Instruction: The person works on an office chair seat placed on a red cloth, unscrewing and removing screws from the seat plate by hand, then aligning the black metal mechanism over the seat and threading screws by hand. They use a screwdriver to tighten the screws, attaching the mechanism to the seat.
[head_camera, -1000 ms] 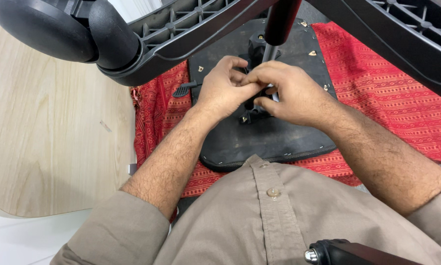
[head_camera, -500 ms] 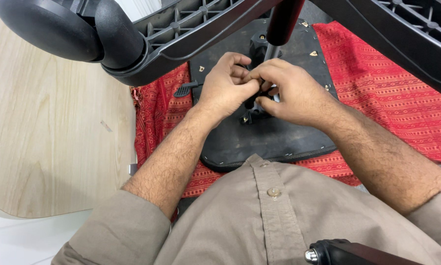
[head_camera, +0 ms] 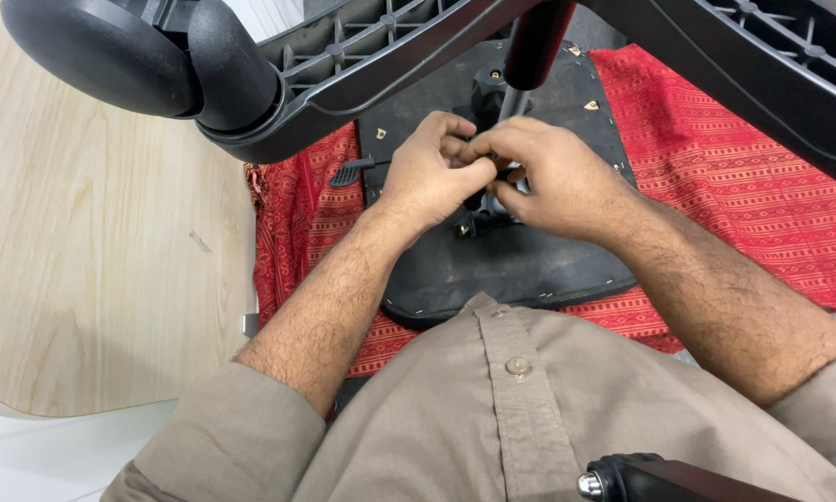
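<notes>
While both hands huddle over the upturned office chair, the fiddly work is dead centre of the seat's underside.

Left hand [head_camera: 432, 177] and right hand [head_camera: 552, 177] meet fingertip to fingertip, fingers curled together around a small part at the black mechanism [head_camera: 481, 216] on the seat base [head_camera: 492, 265]; what exactly they pinch is hidden. That base lies flat on a red patterned cloth [head_camera: 715, 177] beside a pale wood tabletop [head_camera: 92, 242]. It looks stiff and fairly heavy, best gripped by its rim, while the little fitting wants a fingertip pinch. Overhead sweep the ribbed star legs [head_camera: 381, 51] with a smooth caster [head_camera: 111, 56]. A small lever [head_camera: 348, 172] pokes out leftward. No containers in sight.
</notes>
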